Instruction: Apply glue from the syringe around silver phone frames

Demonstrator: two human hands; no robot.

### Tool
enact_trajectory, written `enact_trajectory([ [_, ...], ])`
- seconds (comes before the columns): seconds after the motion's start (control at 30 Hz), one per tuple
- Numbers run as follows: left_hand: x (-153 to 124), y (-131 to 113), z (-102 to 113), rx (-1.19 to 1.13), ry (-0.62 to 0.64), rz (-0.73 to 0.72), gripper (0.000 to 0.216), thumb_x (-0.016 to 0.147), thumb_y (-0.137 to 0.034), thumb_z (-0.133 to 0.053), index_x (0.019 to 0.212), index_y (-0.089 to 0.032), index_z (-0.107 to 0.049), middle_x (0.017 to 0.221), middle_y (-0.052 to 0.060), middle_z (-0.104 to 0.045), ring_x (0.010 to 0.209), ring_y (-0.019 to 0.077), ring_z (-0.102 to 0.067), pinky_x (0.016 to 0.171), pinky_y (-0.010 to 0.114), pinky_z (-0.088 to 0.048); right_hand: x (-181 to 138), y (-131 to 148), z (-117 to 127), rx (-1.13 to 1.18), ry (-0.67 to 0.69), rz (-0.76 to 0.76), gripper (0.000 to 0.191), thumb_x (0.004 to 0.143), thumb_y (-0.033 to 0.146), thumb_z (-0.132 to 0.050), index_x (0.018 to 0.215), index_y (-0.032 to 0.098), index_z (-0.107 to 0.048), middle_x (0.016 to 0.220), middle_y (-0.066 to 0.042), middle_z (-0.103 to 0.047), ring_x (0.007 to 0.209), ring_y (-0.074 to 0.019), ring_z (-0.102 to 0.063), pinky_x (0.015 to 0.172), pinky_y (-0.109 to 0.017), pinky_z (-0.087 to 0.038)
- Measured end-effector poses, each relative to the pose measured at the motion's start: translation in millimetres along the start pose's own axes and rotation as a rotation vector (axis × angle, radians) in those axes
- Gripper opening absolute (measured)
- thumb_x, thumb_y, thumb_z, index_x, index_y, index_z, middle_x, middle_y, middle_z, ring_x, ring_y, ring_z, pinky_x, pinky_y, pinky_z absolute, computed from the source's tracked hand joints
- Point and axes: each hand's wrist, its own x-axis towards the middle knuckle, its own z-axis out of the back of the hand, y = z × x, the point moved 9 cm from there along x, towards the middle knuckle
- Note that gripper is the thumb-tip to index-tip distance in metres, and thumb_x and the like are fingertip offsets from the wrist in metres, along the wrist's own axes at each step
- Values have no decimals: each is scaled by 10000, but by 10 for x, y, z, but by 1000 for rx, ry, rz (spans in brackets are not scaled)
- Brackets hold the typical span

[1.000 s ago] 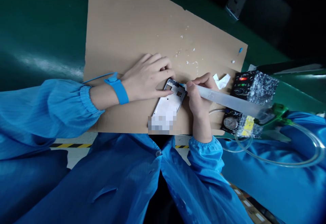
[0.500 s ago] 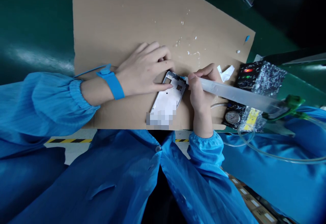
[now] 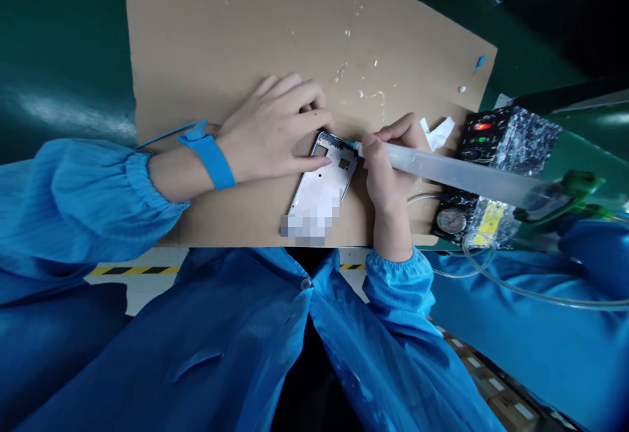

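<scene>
A silver phone frame (image 3: 322,186) lies on a brown cardboard sheet (image 3: 236,45). My left hand (image 3: 275,127) rests flat on the frame's upper left corner, fingers pressing it down; a blue wrist strap (image 3: 209,157) circles that wrist. My right hand (image 3: 390,170) grips a long translucent glue syringe (image 3: 462,176), whose blue tip touches the frame's top right edge. The lower part of the frame is blurred out.
A black control box (image 3: 491,163) with lit red and green lamps and a gauge stands at the right. A clear hose (image 3: 515,288) loops from the syringe's green end. White glue blobs (image 3: 366,94) and a crumpled tissue (image 3: 437,134) lie on the cardboard. Green bench surrounds it.
The view has shifted, so everything sits a little lower left in the picture. Both hands stay on the frame; the syringe tip stays at its top right edge.
</scene>
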Motion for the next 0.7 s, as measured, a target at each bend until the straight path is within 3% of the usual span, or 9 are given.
enact_trajectory([
  [0.1,-1,-2,-5,5,-1,-3,355,1026,-512,-807,1351,-371,-793,1385,94,-755,1280,402,-659,1051,588,-476,-2,40,-1,-17,7,26,565,1055,839,-780,917,335,-564,731,8,-593,673,-231,-583,643,-433,-555],
  [0.27,4,-17,-25,74,1,-21,315,1081,-536,-733,1286,-300,-771,1374,101,-743,1244,365,-630,1014,567,-481,-5,218,42,3,-76,112,559,1049,785,-823,899,307,-574,701,43,-548,553,-174,-455,532,-362,-364],
  [0.53,11,-7,-37,86,39,-21,338,1074,-542,-757,1300,-292,-748,1392,105,-735,1259,358,-615,1021,570,-479,3,246,42,16,-68,119,550,1048,755,-837,888,295,-584,681,53,-523,547,-162,-445,537,-346,-343],
  [0.7,11,11,-12,4,30,28,334,1029,-526,-790,1321,-362,-796,1375,87,-745,1318,401,-644,1094,595,-470,4,233,36,3,-67,106,555,1047,779,-821,888,303,-583,693,50,-528,540,-164,-434,531,-354,-353],
])
